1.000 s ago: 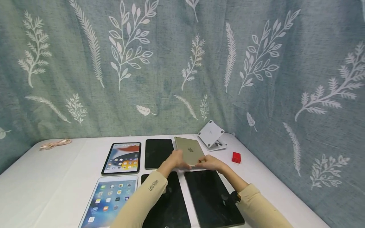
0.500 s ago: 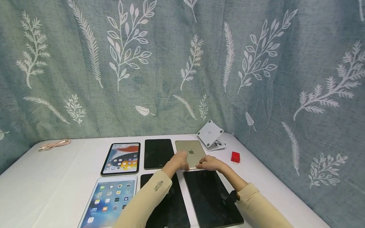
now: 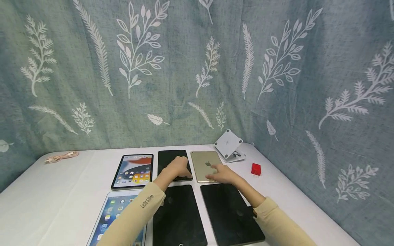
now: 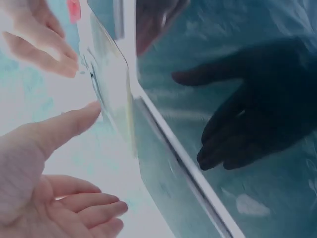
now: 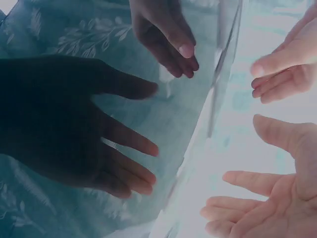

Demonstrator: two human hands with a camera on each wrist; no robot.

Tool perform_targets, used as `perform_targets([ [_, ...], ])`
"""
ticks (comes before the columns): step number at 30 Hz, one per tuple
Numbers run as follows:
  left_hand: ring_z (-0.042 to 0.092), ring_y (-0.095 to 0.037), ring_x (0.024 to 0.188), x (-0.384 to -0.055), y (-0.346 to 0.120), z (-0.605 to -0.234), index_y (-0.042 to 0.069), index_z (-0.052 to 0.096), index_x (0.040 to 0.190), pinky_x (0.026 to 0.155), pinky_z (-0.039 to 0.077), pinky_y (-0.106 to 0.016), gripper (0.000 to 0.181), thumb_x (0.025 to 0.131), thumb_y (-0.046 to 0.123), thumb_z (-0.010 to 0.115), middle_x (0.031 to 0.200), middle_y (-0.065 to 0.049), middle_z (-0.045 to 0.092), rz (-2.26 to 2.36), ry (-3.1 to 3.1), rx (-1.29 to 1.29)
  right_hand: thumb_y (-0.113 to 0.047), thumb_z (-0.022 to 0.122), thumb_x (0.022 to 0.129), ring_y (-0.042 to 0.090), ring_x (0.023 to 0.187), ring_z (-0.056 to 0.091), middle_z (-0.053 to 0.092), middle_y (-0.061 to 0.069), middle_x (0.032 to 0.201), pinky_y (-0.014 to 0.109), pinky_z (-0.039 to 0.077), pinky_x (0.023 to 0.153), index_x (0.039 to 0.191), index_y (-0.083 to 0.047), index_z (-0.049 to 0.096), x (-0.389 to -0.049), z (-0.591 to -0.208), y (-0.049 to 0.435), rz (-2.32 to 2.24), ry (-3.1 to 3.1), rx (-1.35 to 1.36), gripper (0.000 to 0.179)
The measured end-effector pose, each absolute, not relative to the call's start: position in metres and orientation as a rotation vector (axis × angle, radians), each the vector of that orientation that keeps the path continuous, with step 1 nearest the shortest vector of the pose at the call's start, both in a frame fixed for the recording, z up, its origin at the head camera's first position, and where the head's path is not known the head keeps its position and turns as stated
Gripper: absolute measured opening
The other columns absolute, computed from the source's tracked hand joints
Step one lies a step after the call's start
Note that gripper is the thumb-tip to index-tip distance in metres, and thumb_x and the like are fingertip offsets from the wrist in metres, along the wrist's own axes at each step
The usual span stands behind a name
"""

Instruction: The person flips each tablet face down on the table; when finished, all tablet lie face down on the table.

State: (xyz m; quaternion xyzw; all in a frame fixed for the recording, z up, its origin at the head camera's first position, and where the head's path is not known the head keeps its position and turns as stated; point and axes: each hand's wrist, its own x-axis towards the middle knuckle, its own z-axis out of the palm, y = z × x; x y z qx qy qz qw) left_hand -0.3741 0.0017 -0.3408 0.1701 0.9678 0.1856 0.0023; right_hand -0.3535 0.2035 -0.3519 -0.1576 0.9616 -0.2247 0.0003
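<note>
There was your left hand [image 3: 179, 166], over the back-row black tablet [image 3: 166, 159], your right hand [image 3: 224, 174], over the face-down gold iPad [image 3: 200, 162], both loosely spread, gripping nothing.

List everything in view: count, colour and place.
Lit black-framed tablet: one, black, far left
Lit white-framed tablet: one, white, near left
Dark tablets: three, black, far middle, near middle, near right
Face-down tablet: one, gold, far right
Tilted metal stand: one, silver, far right corner
Boxy plug: one, red, right
Bundled cable: one, pinkish, far left corner
Tablecloth: one, white, underneath
Leafy curtain: one, teal, behind
Wristwear: one, black, right wrist
Sleeves: two, beige, forearms
Hands: two, bare, far tablets
</note>
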Motion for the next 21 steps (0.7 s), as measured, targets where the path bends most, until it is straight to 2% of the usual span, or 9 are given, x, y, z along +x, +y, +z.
perform_targets([
  [7, 0.060, -0.036, 0.105, -0.371, -0.049, -0.349, -0.006, 0.059, 0.109, 0.086, 0.052, -0.044, 0.059, 0.071, 0.031, 0.085, 0.108, -0.020, 0.062, 0.496, 3.015, 0.451, -0.027, 0.067, 0.087, 0.041, 0.124, 0.051, 0.058, 0.025, 0.129, 0.051, 0.042, 0.102, 0.125, 0.010, 0.056, -0.355, -0.354, 0.163, -0.730, 2.945, -0.554, 0.055],
  [11, 0.061, -0.034, 0.100, -0.365, -0.067, -0.355, -0.006, 0.058, 0.110, 0.084, 0.052, -0.044, 0.060, 0.071, 0.030, 0.085, 0.105, -0.019, 0.062, 0.506, 3.000, 0.439, -0.029, 0.068, 0.087, 0.040, 0.121, 0.054, 0.059, 0.026, 0.128, 0.049, 0.045, 0.099, 0.125, 0.011, 0.056, -0.360, -0.357, 0.148, -0.737, 2.912, -0.532, 0.056],
  [13, 0.061, -0.030, 0.092, -0.363, -0.074, -0.356, -0.005, 0.059, 0.104, 0.079, 0.051, -0.042, 0.055, 0.071, 0.030, 0.085, 0.099, -0.017, 0.062, 0.508, 2.976, 0.428, -0.031, 0.067, 0.087, 0.038, 0.118, 0.057, 0.061, 0.026, 0.124, 0.046, 0.047, 0.097, 0.123, 0.012, 0.058, -0.362, -0.357, 0.141, -0.684, 2.903, -0.540, 0.057],
  [15, 0.059, -0.025, 0.084, -0.362, -0.078, -0.358, -0.002, 0.059, 0.099, 0.073, 0.050, -0.039, 0.049, 0.073, 0.031, 0.083, 0.093, -0.013, 0.061, 0.493, 2.958, 0.427, -0.033, 0.067, 0.086, 0.033, 0.102, 0.063, 0.066, 0.021, 0.110, 0.041, 0.051, 0.085, 0.111, 0.012, 0.063, -0.364, -0.357, 0.136, -0.640, 2.893, -0.550, 0.052],
  [17, 0.055, -0.022, 0.076, -0.361, -0.082, -0.358, 0.000, 0.060, 0.092, 0.067, 0.047, -0.036, 0.042, 0.074, 0.031, 0.082, 0.086, -0.011, 0.061, 0.468, 2.952, 0.454, -0.034, 0.067, 0.085, 0.025, 0.080, 0.061, 0.065, 0.012, 0.087, 0.033, 0.049, 0.069, 0.090, 0.009, 0.066, -0.366, -0.357, 0.131, -0.607, 2.890, -0.556, 0.043],
  [19, 0.052, -0.019, 0.072, -0.359, -0.085, -0.357, 0.000, 0.061, 0.087, 0.064, 0.044, -0.034, 0.038, 0.075, 0.031, 0.081, 0.082, -0.009, 0.060, 0.452, 2.955, 0.477, -0.034, 0.067, 0.085, 0.017, 0.064, 0.050, 0.053, 0.003, 0.068, 0.027, 0.040, 0.056, 0.070, -0.001, 0.060, -0.367, -0.359, 0.128, -0.644, 2.869, -0.540, 0.038],
  [21, 0.050, -0.018, 0.070, -0.358, -0.088, -0.356, 0.000, 0.063, 0.086, 0.063, 0.043, -0.033, 0.035, 0.076, 0.029, 0.081, 0.081, -0.009, 0.062, 0.431, 2.966, 0.503, -0.033, 0.067, 0.085, 0.013, 0.056, 0.039, 0.039, -0.002, 0.060, 0.024, 0.032, 0.050, 0.060, -0.009, 0.049, -0.369, -0.360, 0.125, -0.708, 2.849, -0.525, 0.039],
])
